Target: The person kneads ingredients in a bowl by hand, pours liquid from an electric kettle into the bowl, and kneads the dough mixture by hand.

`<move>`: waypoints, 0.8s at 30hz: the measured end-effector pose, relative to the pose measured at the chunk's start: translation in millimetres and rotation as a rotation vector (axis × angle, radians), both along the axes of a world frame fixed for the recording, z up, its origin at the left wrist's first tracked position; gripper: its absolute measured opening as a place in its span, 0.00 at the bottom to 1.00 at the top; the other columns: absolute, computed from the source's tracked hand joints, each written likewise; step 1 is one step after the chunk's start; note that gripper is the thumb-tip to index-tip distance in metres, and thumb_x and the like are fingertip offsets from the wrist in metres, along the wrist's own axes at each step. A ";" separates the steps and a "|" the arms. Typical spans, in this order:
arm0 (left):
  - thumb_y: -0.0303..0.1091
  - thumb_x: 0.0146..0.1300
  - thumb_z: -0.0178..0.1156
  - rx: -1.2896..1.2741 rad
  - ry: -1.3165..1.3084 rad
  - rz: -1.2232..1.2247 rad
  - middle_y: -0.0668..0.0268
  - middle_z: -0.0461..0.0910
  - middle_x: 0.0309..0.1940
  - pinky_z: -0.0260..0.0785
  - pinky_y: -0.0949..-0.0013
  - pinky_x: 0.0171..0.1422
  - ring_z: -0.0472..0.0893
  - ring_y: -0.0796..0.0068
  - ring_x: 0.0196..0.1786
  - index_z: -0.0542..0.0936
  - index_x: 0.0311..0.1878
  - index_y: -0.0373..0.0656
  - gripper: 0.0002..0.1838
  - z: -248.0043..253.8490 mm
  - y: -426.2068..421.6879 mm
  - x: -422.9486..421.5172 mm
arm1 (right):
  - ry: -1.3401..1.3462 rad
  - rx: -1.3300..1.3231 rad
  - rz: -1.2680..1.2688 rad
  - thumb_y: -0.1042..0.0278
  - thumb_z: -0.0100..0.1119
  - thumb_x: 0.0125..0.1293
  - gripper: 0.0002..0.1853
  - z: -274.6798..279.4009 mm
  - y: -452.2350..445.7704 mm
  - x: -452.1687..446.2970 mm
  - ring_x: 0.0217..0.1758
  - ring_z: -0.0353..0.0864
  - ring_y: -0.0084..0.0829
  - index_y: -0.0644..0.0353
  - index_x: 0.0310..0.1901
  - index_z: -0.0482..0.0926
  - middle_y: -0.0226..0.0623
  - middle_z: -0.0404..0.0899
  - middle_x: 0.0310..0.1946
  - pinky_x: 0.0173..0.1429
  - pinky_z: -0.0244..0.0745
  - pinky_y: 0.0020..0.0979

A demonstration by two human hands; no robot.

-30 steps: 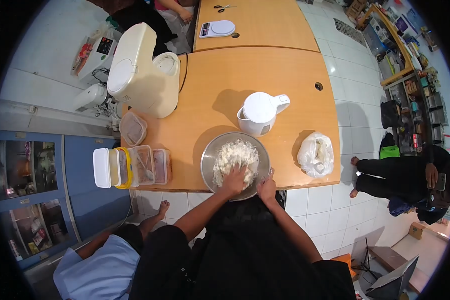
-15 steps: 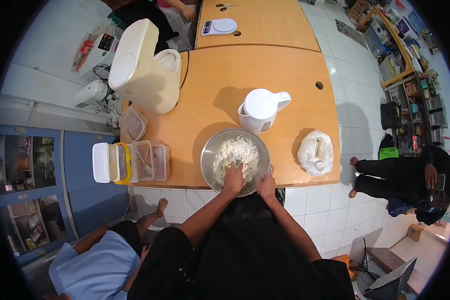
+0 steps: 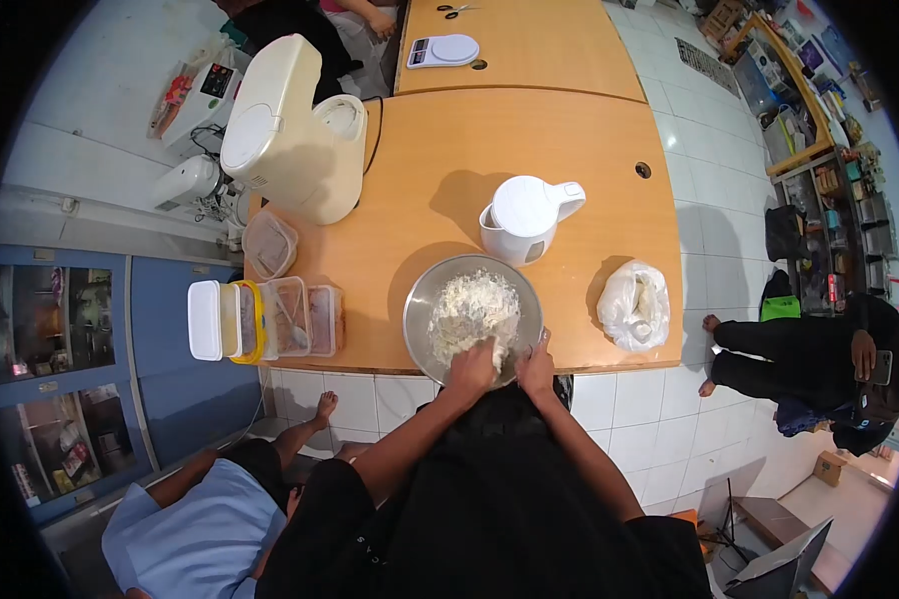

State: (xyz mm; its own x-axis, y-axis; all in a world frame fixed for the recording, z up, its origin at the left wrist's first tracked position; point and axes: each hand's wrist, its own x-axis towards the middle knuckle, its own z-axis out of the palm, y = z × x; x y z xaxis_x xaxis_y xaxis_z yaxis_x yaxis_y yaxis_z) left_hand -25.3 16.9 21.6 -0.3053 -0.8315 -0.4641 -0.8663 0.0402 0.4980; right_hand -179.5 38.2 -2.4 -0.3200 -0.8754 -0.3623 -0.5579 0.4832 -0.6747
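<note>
A steel mixing bowl [image 3: 417, 324] sits at the near edge of the wooden table, holding a crumbly, pale flour mixture [image 3: 477, 304]. Inside the bowl, at its near side, my left hand [image 3: 472, 367] presses into this mixture with curled fingers; the fingertips are partly hidden. My right hand [image 3: 536, 369] grips the bowl's rim at the near right, fingers closed around it. Just beyond the bowl stands a white electric kettle [image 3: 525, 215]. To its right lies an open plastic bag [image 3: 634, 307] with pale contents.
A cream stand mixer [image 3: 305, 140] and several plastic containers [image 3: 288, 317] occupy the table's left side. A kitchen scale [image 3: 444, 50] and scissors [image 3: 456, 11] lie at the far end. One person in blue [image 3: 195, 534] is at lower left; another [image 3: 769, 364] stands at right.
My left hand has drawn back toward the near side of the bowl and to the right, its fingers more curled. My right hand stays on the rim.
</note>
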 end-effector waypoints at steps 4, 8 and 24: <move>0.32 0.53 0.65 -0.216 -0.048 0.025 0.51 0.83 0.44 0.66 0.43 0.60 0.83 0.44 0.44 0.70 0.61 0.43 0.30 -18.3 -20.4 3.6 | -0.041 0.028 0.020 0.75 0.55 0.58 0.36 11.9 -4.7 -1.4 0.37 0.81 0.63 0.60 0.68 0.52 0.61 0.81 0.30 0.44 0.76 0.58; 0.36 0.51 0.69 -0.132 -0.105 0.060 0.57 0.77 0.54 0.64 0.42 0.60 0.78 0.52 0.57 0.71 0.59 0.45 0.31 -24.6 -31.3 -7.7 | 0.015 0.032 0.030 0.72 0.51 0.67 0.30 8.7 -0.6 0.8 0.36 0.80 0.66 0.55 0.68 0.51 0.64 0.80 0.31 0.42 0.73 0.61; 0.34 0.47 0.69 -0.532 -0.236 0.057 0.57 0.69 0.47 0.70 0.52 0.54 0.72 0.54 0.54 0.71 0.50 0.43 0.26 -69.4 -98.9 -17.8 | -0.042 0.076 -0.028 0.75 0.53 0.60 0.34 2.6 -2.4 -0.9 0.38 0.81 0.64 0.60 0.67 0.52 0.62 0.81 0.34 0.46 0.76 0.57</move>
